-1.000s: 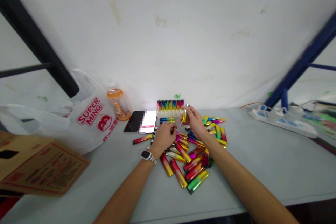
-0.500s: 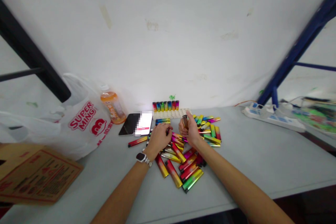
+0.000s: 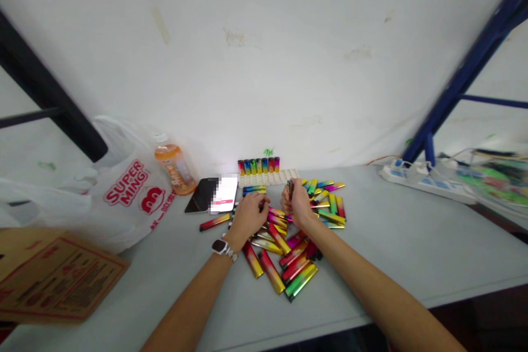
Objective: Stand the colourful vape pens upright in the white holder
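hands: right gripping lighter | white tray: seven lighters upright

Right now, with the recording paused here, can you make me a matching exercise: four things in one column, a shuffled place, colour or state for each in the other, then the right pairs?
Things
1. right hand
2. white tray
3. drink bottle
4. power strip

Descriptions
A. orange, standing beside the plastic bag
B. near the foot of the blue frame
C. closed around a lighter
D. has a row of upright lighters along its far side

Pairs: 1-C, 2-D, 3-A, 4-B
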Available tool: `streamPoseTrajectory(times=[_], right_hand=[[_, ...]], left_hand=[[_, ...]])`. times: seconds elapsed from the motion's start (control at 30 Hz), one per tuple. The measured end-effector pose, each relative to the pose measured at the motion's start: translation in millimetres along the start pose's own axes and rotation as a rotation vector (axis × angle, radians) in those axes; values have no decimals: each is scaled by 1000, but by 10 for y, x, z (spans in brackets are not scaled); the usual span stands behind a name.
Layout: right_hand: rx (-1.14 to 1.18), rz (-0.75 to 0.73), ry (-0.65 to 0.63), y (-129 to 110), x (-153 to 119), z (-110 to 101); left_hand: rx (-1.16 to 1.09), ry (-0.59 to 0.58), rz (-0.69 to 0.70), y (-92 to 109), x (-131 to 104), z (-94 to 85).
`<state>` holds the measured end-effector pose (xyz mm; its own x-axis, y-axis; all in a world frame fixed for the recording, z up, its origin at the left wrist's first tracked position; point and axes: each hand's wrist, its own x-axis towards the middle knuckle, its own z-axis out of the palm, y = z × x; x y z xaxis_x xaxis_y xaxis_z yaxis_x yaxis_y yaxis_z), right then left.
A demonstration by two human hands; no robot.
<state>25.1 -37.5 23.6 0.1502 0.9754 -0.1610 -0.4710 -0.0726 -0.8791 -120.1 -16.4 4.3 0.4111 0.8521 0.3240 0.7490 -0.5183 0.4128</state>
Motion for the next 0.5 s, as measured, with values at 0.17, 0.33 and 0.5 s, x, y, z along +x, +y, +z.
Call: streamPoseTrajectory(times=[0.17, 0.33, 0.5], right_hand=[[-6, -8, -12, 27, -3, -8], [99, 13, -165, 32, -16, -49], [116, -13, -225, 37, -37, -64]], left_hand=[[7, -2, -3, 8, -7, -8], [15, 9, 17, -9, -11, 0], [14, -1, 16, -17, -2, 6]])
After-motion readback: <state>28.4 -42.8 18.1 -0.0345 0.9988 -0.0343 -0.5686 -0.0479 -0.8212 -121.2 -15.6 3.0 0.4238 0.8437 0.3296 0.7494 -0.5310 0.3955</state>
